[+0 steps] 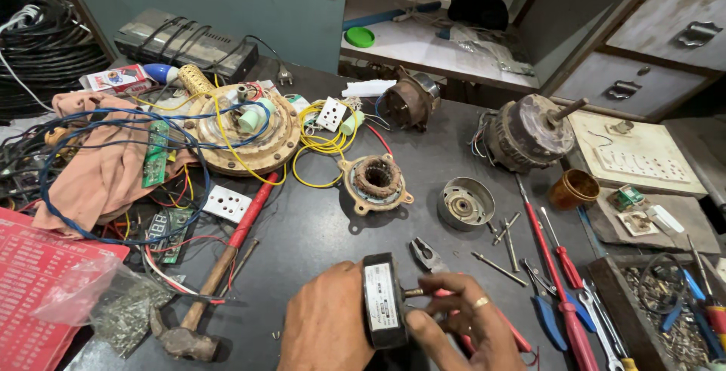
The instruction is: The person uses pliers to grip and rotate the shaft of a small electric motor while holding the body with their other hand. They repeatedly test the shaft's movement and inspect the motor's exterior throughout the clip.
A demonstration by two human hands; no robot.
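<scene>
1. We see the left hand (327, 318) low in the view, its grip closed around the back of a small black motor (384, 301) that it holds on edge just above the dark tabletop (318, 220).
2. The motor shows a pale label on its rim, and a short brass-coloured shaft (414, 292) sticks out of it toward the right.
3. The right hand (463, 318) sits just beside the motor, its thumb and fingers pinched on the shaft; a ring shows on one finger. Red handles lie under this hand, but we cannot tell whether it grips them.
4. Just beyond the hands lie pliers (428, 254) with their jaws pointing up the tabletop.
5. Further back stand an open stator with copper windings (376, 180) and, to its right, a round metal end cap (464, 204).
6. Loose bolts (501, 248) lie near the end cap, and red-handled screwdrivers (558, 280) with a blue-handled tool and spanners lie to the right.
7. A larger motor with a protruding shaft (529, 132) rests at the far right, near a small brown cup (574, 188).
8. On the left a hammer with a wooden handle (198, 307) lies well apart from the hands, beside circuit boards, tangled blue and yellow wires (121, 174) and a pinkish cloth (98, 167).
9. A big round fan motor housing (246, 133) sits behind the wires.
</scene>
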